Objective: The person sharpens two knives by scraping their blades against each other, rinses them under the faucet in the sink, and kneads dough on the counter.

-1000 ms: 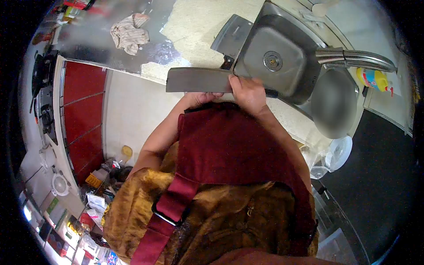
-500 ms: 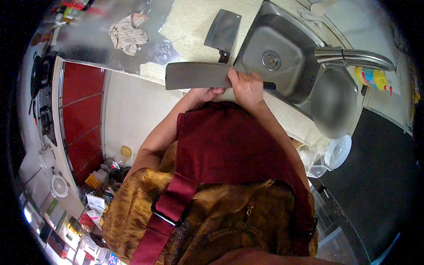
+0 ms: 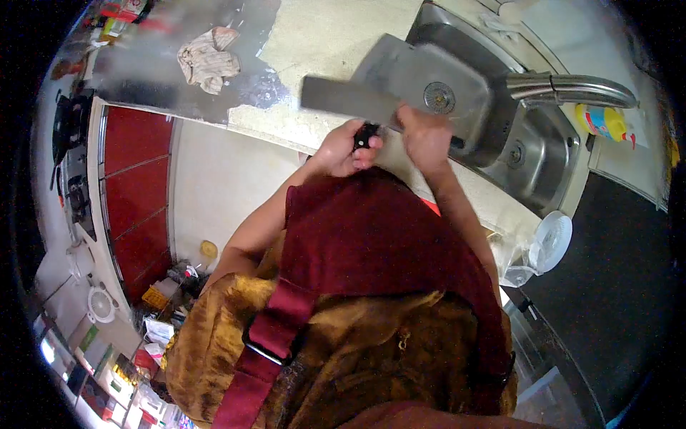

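Left hand (image 3: 341, 151) and right hand (image 3: 426, 140) are both closed, each round a handle, side by side over the near edge of the surface (image 3: 314, 43). Beyond them, let into the right part of the surface, is the metal sink (image 3: 473, 70).

Most has changed between hands and sink. Half a second ago the broad cleaver (image 3: 386, 60) lay on the surface beside the sink's left edge, out of the left hand's grip; now its black handle (image 3: 366, 134) appears to be inside the left fist, and its blurred blade has swung across that edge, partly over the basin. Whether the blade is wholly off the surface, I cannot tell.

The long cleaver (image 3: 346, 99) stays in the right hand, blade pointing left, but it slants more now and has shifted rightward. It crosses in front of the broad blade; whether the two touch is unclear. So each hand now has its own cleaver, and both tools are in use at once.

Around them, the tap (image 3: 572, 91) arches at the sink's far right, the striped cloth (image 3: 209, 61) lies crumpled toward the surface's far left, and the soap bottle (image 3: 602, 123) is beside the tap, all seemingly unmoved.
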The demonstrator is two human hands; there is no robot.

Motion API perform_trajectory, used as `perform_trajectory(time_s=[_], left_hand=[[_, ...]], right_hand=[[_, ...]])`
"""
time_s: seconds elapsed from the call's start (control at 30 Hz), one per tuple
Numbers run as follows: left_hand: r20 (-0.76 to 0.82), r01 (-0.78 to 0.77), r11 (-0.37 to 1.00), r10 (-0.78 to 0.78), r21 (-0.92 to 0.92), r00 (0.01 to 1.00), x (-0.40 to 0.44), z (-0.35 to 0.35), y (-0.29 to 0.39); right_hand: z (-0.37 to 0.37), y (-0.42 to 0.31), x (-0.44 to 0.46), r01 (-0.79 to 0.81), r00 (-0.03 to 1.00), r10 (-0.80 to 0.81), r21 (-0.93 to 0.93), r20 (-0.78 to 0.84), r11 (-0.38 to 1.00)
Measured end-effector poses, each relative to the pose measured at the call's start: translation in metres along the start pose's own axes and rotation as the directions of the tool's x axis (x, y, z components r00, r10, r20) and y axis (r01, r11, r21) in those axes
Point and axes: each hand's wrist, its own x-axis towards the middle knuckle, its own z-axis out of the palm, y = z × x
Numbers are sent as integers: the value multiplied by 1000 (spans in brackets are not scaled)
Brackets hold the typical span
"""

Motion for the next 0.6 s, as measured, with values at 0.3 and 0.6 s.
perform_trajectory(time_s=[0.3,0.6], left_hand=[[24,-173,882,181,437,983,6,-27,0],[-157,-83,984,107,155,982,-4,-9,-4]], right_hand=[[3,-20,-6,143,989,-141,40,-50,989],[0,-26,-5,130,991,-128,52,-48,990]])
